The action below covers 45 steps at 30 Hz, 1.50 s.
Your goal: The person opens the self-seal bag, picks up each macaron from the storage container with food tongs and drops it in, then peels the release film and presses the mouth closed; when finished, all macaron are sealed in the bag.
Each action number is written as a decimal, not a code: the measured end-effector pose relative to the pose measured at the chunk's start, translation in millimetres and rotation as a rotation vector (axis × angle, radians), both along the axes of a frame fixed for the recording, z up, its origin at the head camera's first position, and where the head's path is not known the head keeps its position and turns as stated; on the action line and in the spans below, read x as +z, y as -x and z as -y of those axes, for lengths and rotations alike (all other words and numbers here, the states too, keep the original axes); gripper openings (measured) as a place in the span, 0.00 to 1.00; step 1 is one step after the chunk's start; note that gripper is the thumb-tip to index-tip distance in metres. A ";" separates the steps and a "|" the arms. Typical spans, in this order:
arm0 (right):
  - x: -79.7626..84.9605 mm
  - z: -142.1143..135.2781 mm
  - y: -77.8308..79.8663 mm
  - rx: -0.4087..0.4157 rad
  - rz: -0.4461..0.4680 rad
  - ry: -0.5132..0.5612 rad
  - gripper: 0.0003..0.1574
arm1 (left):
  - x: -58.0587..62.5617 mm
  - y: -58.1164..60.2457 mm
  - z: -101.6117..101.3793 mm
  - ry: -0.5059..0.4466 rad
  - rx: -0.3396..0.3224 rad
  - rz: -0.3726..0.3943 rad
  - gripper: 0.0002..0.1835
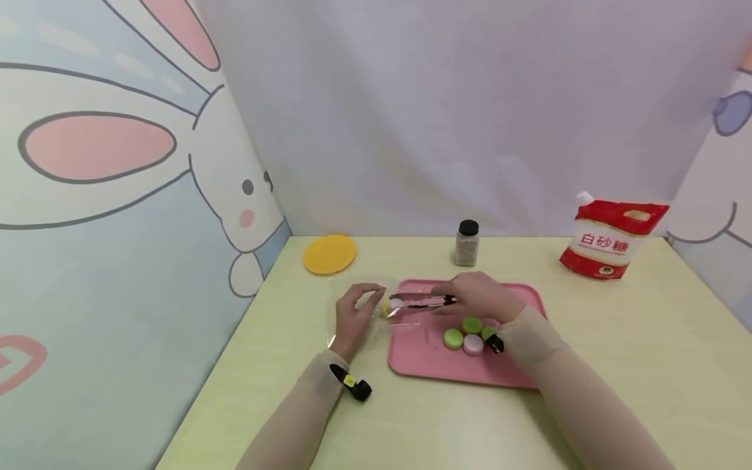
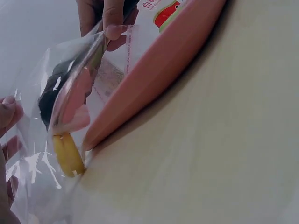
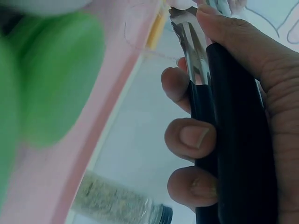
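My right hand [image 1: 478, 295] grips a pair of metal tongs [image 3: 240, 130] by the black handles, fingers on one side and thumb on the other. Their tips point left into a clear plastic bag [image 2: 35, 186], whose edge my left hand [image 1: 352, 316] pinches between thumb and fingers. At the tips, inside the bag, show a yellow macaron [image 2: 68, 155] and a pale pinkish piece [image 1: 396, 303]. Below my right wrist, several macarons sit on a pink tray [image 1: 423, 365], among them a light green one [image 1: 454, 338] and a lilac one [image 1: 473, 344].
A yellow plate [image 1: 330, 254] lies at the table's back left. Behind the tray stands a black-lidded jar [image 1: 467, 247] of pale grains. To the back right leans a red and white sugar pouch [image 1: 611, 240]. A rabbit-patterned wall [image 1: 147, 294] borders the left side.
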State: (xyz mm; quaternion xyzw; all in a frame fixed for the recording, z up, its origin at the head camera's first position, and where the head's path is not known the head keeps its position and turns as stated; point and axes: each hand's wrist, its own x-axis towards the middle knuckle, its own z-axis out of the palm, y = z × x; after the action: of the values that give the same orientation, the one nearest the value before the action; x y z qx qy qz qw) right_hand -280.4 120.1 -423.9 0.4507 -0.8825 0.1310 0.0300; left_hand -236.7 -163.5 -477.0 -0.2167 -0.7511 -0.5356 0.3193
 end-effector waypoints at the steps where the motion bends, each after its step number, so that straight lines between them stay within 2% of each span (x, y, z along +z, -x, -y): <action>1: 0.9 4.3 0.9 0.003 -0.003 -0.007 0.25 | -0.1 0.1 -0.2 0.001 -0.007 0.005 0.06; 9: 11.0 32.5 7.6 0.019 -0.022 -0.014 0.23 | 0.7 1.8 -0.5 -0.041 -0.044 0.047 0.06; 17: -1.7 42.5 3.2 0.023 -0.027 -0.031 0.25 | 1.7 -4.9 -0.4 -0.027 -0.002 0.022 0.05; 22: -3.8 41.6 -1.8 -0.010 -0.052 -0.046 0.26 | 1.0 -4.2 -0.2 -0.015 0.015 -0.010 0.05; 25: -1.8 39.7 -3.7 -0.022 -0.059 -0.045 0.28 | 0.0 -3.1 0.4 -0.019 0.020 -0.018 0.06; 31: 2.7 29.8 -5.8 -0.048 -0.107 -0.064 0.45 | 1.3 -3.3 -0.3 -0.026 0.008 -0.010 0.06; 33: 4.0 24.7 -6.7 -0.065 -0.127 -0.071 0.45 | 3.4 -4.1 -1.2 -0.026 0.007 -0.016 0.06; 40: 13.0 4.6 -8.4 -0.117 -0.170 -0.062 0.42 | -23.4 15.4 9.4 -0.026 0.025 0.004 0.07; 45: 20.4 -10.1 -13.0 -0.172 -0.185 -0.070 0.44 | -20.9 12.9 5.6 -0.046 0.058 -0.004 0.06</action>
State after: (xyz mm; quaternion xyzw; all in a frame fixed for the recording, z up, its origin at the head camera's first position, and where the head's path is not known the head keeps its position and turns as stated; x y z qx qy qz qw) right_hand -267.4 130.3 -403.5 0.3843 -0.9154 0.0548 0.1067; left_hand -249.6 -169.1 -497.9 -0.1885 -0.7438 -0.5429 0.3413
